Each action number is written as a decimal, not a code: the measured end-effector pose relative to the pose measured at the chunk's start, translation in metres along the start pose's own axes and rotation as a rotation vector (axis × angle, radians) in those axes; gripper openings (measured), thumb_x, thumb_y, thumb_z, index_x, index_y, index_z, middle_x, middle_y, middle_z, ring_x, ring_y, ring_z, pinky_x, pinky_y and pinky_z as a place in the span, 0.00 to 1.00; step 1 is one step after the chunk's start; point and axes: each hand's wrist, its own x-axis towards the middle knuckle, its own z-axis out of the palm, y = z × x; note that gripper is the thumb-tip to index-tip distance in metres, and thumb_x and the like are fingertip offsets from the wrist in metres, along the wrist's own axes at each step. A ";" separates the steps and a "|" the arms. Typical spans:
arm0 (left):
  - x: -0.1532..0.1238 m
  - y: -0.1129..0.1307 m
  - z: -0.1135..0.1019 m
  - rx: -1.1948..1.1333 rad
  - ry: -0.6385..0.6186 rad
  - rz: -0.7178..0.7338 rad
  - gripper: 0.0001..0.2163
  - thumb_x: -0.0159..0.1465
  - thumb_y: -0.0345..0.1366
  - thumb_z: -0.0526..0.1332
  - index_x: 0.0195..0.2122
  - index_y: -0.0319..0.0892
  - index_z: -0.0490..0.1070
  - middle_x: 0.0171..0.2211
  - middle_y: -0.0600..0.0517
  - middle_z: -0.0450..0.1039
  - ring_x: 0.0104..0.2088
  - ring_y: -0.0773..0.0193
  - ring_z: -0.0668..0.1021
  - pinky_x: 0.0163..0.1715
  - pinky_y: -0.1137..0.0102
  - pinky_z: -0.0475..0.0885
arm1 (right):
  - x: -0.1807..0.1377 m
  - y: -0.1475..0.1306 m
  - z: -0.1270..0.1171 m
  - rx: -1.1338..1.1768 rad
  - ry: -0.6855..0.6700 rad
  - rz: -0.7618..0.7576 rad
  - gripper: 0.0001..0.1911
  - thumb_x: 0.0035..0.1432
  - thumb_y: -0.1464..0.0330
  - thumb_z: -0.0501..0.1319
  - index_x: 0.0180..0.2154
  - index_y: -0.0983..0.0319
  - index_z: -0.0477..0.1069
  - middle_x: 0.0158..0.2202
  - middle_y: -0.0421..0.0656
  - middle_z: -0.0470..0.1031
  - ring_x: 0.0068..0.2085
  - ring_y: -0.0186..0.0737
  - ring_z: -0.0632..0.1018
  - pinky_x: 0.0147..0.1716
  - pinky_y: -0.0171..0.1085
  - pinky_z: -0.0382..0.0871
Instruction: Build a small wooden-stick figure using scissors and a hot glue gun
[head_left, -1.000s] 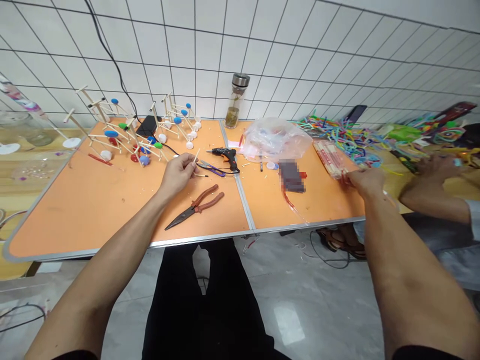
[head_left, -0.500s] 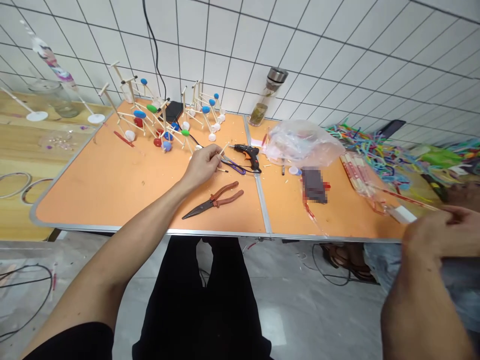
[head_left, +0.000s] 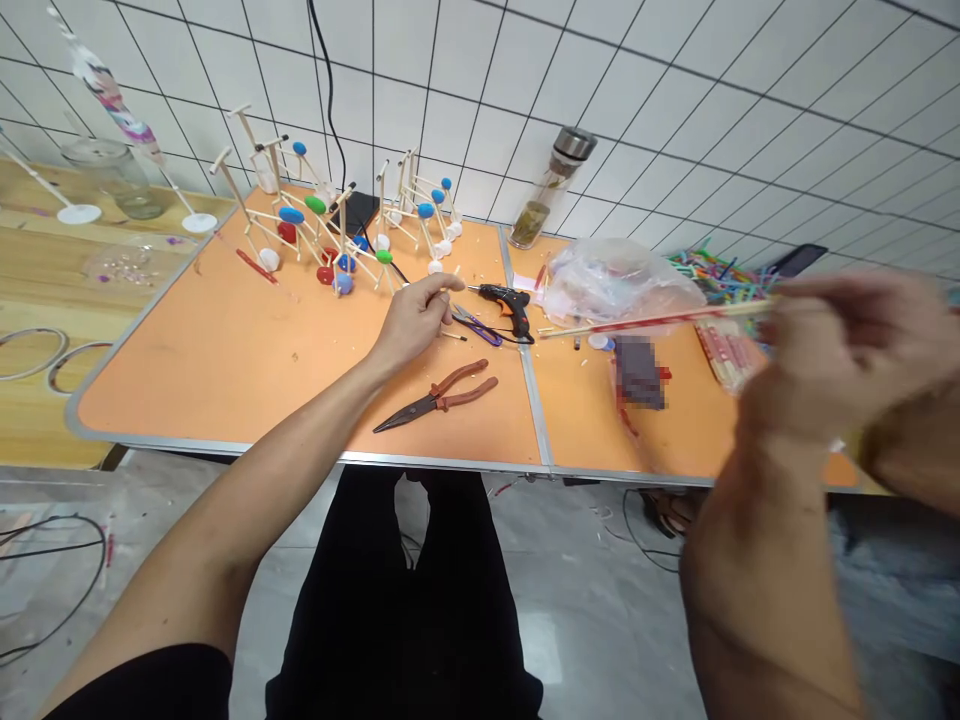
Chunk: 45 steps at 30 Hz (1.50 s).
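My left hand [head_left: 412, 322] rests over the table with thumb and finger pinched. The tip of a short wooden stick [head_left: 457, 271] shows at its fingers, the rest hidden. My right hand [head_left: 832, 355], smeared by motion, grips one end of long thin wrapped chopsticks [head_left: 660, 320] with red print, which point left across the table. Brown-handled pliers [head_left: 442, 393] lie below my left hand. A black glue gun [head_left: 508, 303] and purple-handled scissors [head_left: 480, 327] are just right of it. Stick figures [head_left: 322, 225] with coloured discs stand behind it.
A plastic bag [head_left: 619, 285], a glass bottle [head_left: 551, 185] and a blurred-out dark object [head_left: 639, 372] are on the orange table [head_left: 225, 370]. Farther right lie a pack of chopsticks [head_left: 724, 350] and colourful strips [head_left: 720, 272]. Another person's arm [head_left: 911, 450] is at the right edge.
My right hand has come up and leftward from the table's right side, bringing the wrapped chopsticks over the table. My left hand stays nearly in place. The view has shifted slightly.
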 end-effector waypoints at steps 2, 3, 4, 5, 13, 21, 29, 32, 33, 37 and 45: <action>0.002 0.002 -0.001 -0.050 -0.021 -0.044 0.11 0.69 0.26 0.59 0.42 0.41 0.82 0.27 0.54 0.76 0.23 0.68 0.74 0.29 0.71 0.70 | 0.002 -0.038 0.034 0.363 0.001 -0.170 0.12 0.62 0.69 0.63 0.44 0.55 0.84 0.40 0.49 0.84 0.41 0.50 0.87 0.42 0.52 0.83; 0.002 0.003 -0.001 -0.075 -0.034 -0.069 0.10 0.68 0.26 0.59 0.40 0.40 0.82 0.28 0.53 0.78 0.24 0.68 0.76 0.29 0.72 0.70 | 0.005 -0.055 0.050 0.536 -0.088 -0.249 0.09 0.57 0.72 0.64 0.37 0.57 0.83 0.30 0.44 0.80 0.30 0.43 0.81 0.33 0.46 0.78; 0.002 0.005 -0.001 -0.097 -0.046 -0.091 0.10 0.67 0.26 0.60 0.40 0.40 0.82 0.29 0.52 0.79 0.26 0.68 0.77 0.29 0.72 0.71 | 0.008 -0.069 0.067 0.646 -0.202 -0.265 0.08 0.55 0.73 0.64 0.35 0.58 0.83 0.27 0.40 0.77 0.27 0.39 0.77 0.29 0.42 0.73; 0.002 0.007 0.000 -0.110 -0.059 -0.110 0.09 0.67 0.26 0.61 0.40 0.40 0.82 0.30 0.51 0.80 0.27 0.67 0.79 0.29 0.73 0.72 | 0.013 -0.081 0.082 0.724 -0.286 -0.264 0.08 0.55 0.73 0.65 0.34 0.58 0.82 0.25 0.38 0.75 0.25 0.36 0.74 0.27 0.40 0.70; -0.002 0.008 0.001 0.002 -0.186 -0.055 0.15 0.64 0.49 0.72 0.31 0.42 0.79 0.24 0.53 0.75 0.24 0.67 0.73 0.27 0.71 0.69 | 0.019 -0.106 0.163 0.997 -0.394 -0.133 0.09 0.62 0.58 0.74 0.40 0.53 0.79 0.29 0.35 0.70 0.28 0.36 0.74 0.29 0.37 0.73; -0.002 0.005 0.001 0.049 -0.107 -0.031 0.16 0.64 0.51 0.70 0.31 0.43 0.78 0.22 0.54 0.74 0.21 0.68 0.68 0.22 0.71 0.61 | -0.008 -0.111 0.181 1.299 -0.694 0.062 0.34 0.44 0.39 0.85 0.30 0.56 0.75 0.27 0.36 0.74 0.26 0.31 0.70 0.24 0.33 0.68; -0.001 0.006 0.001 0.014 -0.072 -0.055 0.21 0.61 0.58 0.75 0.31 0.44 0.78 0.22 0.54 0.75 0.20 0.68 0.69 0.21 0.71 0.62 | -0.021 -0.116 0.181 1.286 -0.695 -0.014 0.34 0.48 0.35 0.82 0.29 0.55 0.74 0.26 0.36 0.72 0.25 0.32 0.69 0.24 0.35 0.66; -0.002 0.007 0.002 0.010 -0.049 -0.050 0.21 0.61 0.57 0.75 0.32 0.43 0.78 0.22 0.54 0.75 0.21 0.69 0.69 0.20 0.71 0.61 | -0.025 -0.120 0.180 1.279 -0.689 -0.014 0.36 0.46 0.33 0.81 0.30 0.55 0.74 0.25 0.35 0.72 0.24 0.33 0.69 0.24 0.36 0.66; -0.002 0.008 0.002 0.002 -0.040 -0.044 0.21 0.61 0.57 0.75 0.32 0.43 0.79 0.22 0.54 0.75 0.20 0.69 0.69 0.20 0.72 0.61 | -0.027 -0.121 0.180 1.276 -0.690 -0.013 0.36 0.46 0.33 0.81 0.30 0.56 0.74 0.25 0.35 0.72 0.24 0.33 0.69 0.24 0.36 0.66; 0.000 0.009 0.004 -0.053 -0.006 -0.019 0.23 0.60 0.59 0.77 0.32 0.43 0.79 0.21 0.54 0.75 0.20 0.69 0.69 0.20 0.72 0.60 | -0.030 -0.124 0.179 1.246 -0.743 -0.036 0.37 0.47 0.33 0.80 0.32 0.58 0.74 0.26 0.35 0.73 0.24 0.30 0.70 0.24 0.34 0.66; 0.003 0.002 0.000 -0.006 -0.014 -0.003 0.23 0.61 0.58 0.77 0.30 0.43 0.77 0.20 0.54 0.74 0.20 0.69 0.69 0.22 0.73 0.62 | -0.008 -0.107 0.171 1.278 -0.538 0.029 0.36 0.51 0.34 0.79 0.39 0.58 0.77 0.34 0.40 0.81 0.30 0.32 0.77 0.28 0.32 0.74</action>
